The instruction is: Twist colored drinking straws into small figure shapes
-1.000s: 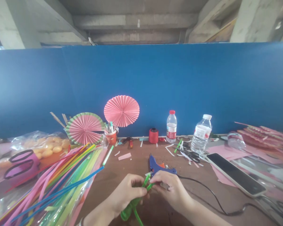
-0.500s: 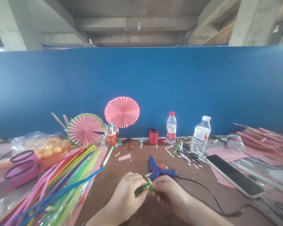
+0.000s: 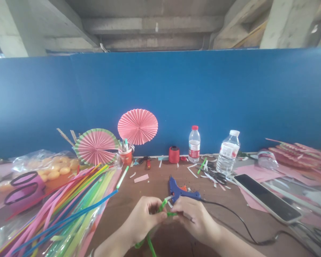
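Between my two hands is a bent green pipe cleaner (image 3: 163, 205), low in the middle of the view. My left hand (image 3: 147, 217) pinches it between thumb and forefinger, and green lengths hang down below that palm. My right hand (image 3: 194, 214) grips another part of the green stem with its fingertips, close to the left thumb. Just beyond my right hand lies a blue hot glue gun (image 3: 180, 191) on the brown table, its black cord running off to the right.
Bundles of coloured pipe cleaners (image 3: 77, 210) cover the left side. Behind stand pleated pink paper fans (image 3: 138, 126), a cup of pens (image 3: 126, 156), a red round container (image 3: 174, 155) and water bottles (image 3: 194, 144). A phone (image 3: 267, 198), scissors (image 3: 218, 177) and paper scraps lie to the right.
My left hand has turned and lifted slightly, so more of the green pipe cleaner shows above the thumb and below the palm. My right hand has shifted a little, still on it.
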A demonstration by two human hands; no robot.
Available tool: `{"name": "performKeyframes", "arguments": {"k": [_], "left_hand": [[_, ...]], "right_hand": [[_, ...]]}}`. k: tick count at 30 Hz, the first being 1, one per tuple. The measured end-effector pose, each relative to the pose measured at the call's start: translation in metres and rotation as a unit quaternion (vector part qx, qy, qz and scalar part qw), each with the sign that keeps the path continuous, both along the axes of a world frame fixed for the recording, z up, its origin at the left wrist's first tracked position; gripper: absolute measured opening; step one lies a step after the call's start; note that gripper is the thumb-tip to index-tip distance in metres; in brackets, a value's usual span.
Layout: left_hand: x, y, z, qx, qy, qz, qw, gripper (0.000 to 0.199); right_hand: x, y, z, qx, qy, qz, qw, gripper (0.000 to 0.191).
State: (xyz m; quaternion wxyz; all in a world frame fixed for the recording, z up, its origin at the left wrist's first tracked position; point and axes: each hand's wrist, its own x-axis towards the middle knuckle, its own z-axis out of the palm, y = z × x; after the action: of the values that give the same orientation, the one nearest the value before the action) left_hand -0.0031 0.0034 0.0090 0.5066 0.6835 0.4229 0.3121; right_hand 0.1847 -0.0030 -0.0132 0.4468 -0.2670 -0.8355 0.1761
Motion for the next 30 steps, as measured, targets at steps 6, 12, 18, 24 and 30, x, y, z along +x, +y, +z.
{"name": "performKeyframes", "arguments": {"k": [6,12,18,24,30], "left_hand": [[-0.001,-0.001,-0.001,-0.031,-0.038,0.003,0.999,0.022],[0.000,-0.001,-0.001,-0.066,-0.093,-0.002,0.994,0.021],[0.001,-0.003,-0.005,-0.095,-0.115,-0.011,0.989,0.021],[0.005,-0.007,-0.001,-0.020,-0.024,0.002,0.999,0.014],[0.002,-0.013,0.005,0.317,0.160,0.005,0.935,0.016]], "right_hand": [[0.003,0.000,-0.002,0.025,-0.010,-0.002,1.000,0.014],[0.005,-0.001,-0.005,0.056,-0.019,0.001,0.998,0.025],[0.006,-0.003,0.000,0.133,-0.032,-0.006,0.991,0.026],[0.001,-0.010,-0.001,0.016,0.009,-0.041,0.999,0.013],[-0.013,-0.009,0.000,-0.336,0.153,-0.071,0.927,0.009]]}}
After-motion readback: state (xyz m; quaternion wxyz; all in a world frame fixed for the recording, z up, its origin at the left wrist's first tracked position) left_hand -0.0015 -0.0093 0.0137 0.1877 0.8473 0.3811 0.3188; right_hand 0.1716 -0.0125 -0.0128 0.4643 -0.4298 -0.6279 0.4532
